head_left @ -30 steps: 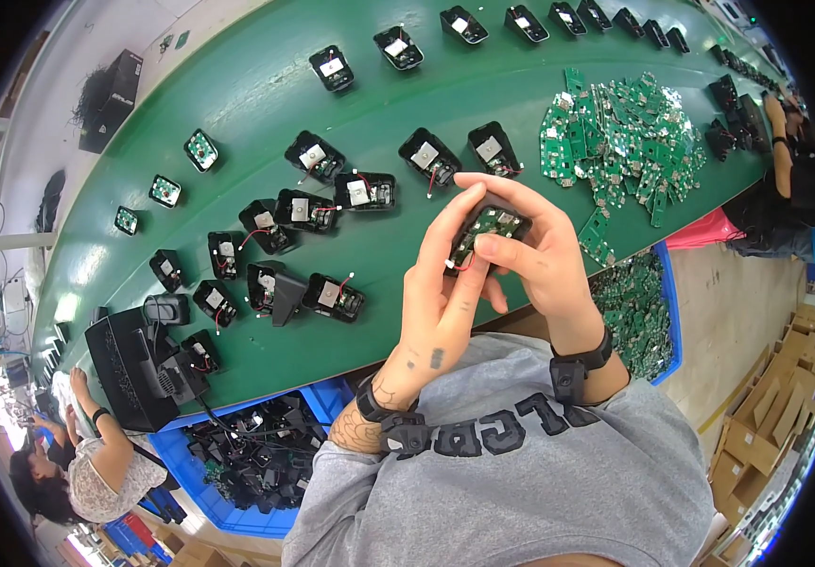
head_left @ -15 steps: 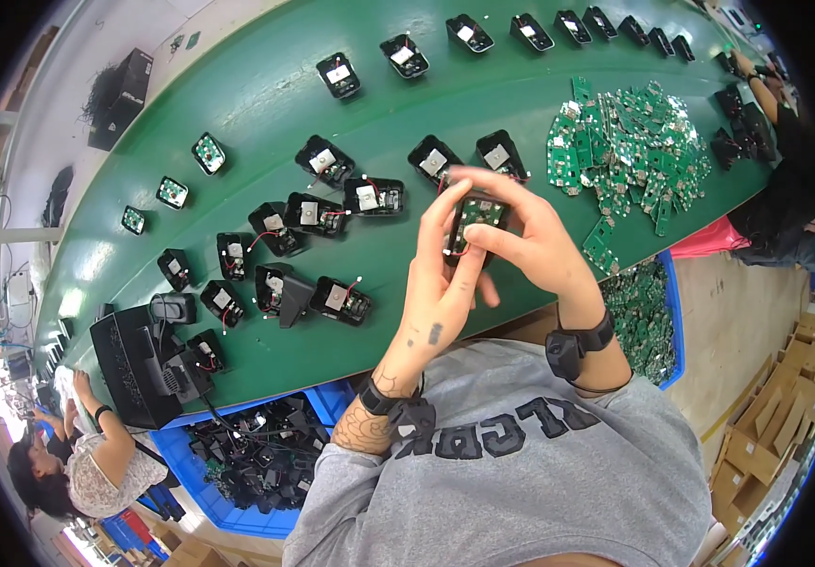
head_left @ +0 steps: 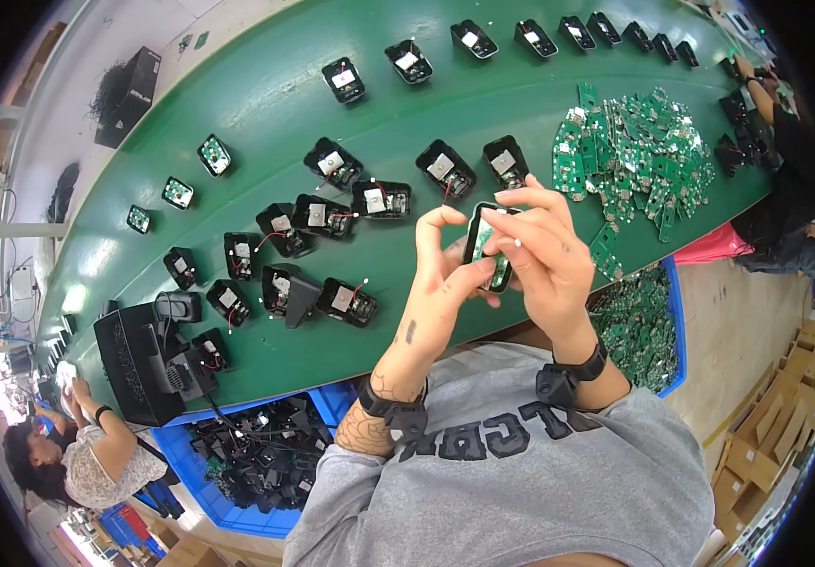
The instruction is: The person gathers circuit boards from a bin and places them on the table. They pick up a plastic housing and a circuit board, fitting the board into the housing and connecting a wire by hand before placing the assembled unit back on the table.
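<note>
Both my hands hold one small black housing (head_left: 481,236) with a green circuit board inside, raised above the near edge of the green conveyor belt (head_left: 266,104). My left hand (head_left: 445,274) pinches it from the left, thumb and forefinger up. My right hand (head_left: 545,265) wraps its right side, fingers pressing on the board. A red wire sticks up from the housing's top. Several open black housings (head_left: 381,199) with white squares and red wires lie on the belt just beyond my hands.
A heap of green circuit boards (head_left: 639,156) lies on the belt to the right, above a blue bin (head_left: 649,326) of more boards. A blue bin of black parts (head_left: 256,454) and a black machine (head_left: 138,364) sit at lower left. Other people work at far left and right.
My hands have shifted slightly right and turned the housing more upright; the right fingers now press over the board. The belt's housings appear nudged in frame as my head moved.
</note>
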